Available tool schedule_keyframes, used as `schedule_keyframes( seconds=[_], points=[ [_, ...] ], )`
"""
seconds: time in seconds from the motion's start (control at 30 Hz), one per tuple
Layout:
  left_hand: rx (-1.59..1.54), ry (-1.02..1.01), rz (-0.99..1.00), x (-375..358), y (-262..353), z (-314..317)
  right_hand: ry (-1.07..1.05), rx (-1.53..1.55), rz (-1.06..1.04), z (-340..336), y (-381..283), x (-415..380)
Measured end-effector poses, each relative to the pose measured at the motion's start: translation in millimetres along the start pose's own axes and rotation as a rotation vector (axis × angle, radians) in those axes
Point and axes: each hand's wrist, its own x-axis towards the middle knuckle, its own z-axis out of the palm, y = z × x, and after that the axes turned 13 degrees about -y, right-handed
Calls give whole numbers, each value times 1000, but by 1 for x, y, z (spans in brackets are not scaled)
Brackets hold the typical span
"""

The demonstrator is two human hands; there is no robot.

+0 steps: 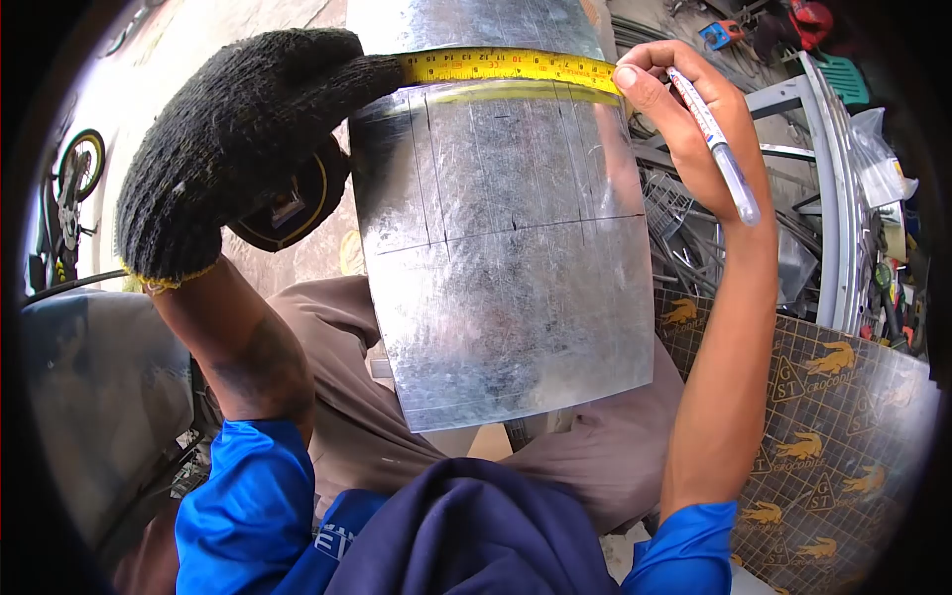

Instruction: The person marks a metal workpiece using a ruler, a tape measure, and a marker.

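A bent sheet of shiny metal (516,317) lies across my lap, with thin dark lines and short tick marks drawn on it. Stretched over its upper part is the yellow blade of a tape measure (496,66). My left hand (248,129), in a black knit glove, is closed on the tape measure, whose dark case hangs under the palm and whose blade runs out past the fingers. Bare, my right hand (699,119) pinches the blade's end at the sheet's right edge. A capped white marker (716,149) rests in that same hand, pointing down toward the wrist.
On the right stand a grey metal frame (828,178) and a dark board with gold crocodile prints (813,446). Metal scraps, a green plastic piece (843,79) and a clear bag (878,154) lie beyond. A bicycle wheel (81,164) shows at far left.
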Motion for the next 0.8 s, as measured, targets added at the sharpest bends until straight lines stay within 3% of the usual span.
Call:
schedule_keyframes(
  seconds=[0.2, 0.4, 0.57, 0.63, 0.8],
  points=[
    [-2, 12, -1, -3, -1, -3, -27, -49, -9, -9, 2, 8],
    [4, 19, -1, -7, 4, -5, -265, 24, 87, -18, 7, 9],
    [9, 20, -5, -10, 8, -1, -273, 34, 91, -17, 12, 6],
    [12, 18, -11, -11, 9, 0, -171, 100, -52, -8, 16, 8],
    [17, 15, -28, -16, 13, 7, -244, 173, 3, -15, 7, 12]
  ],
)
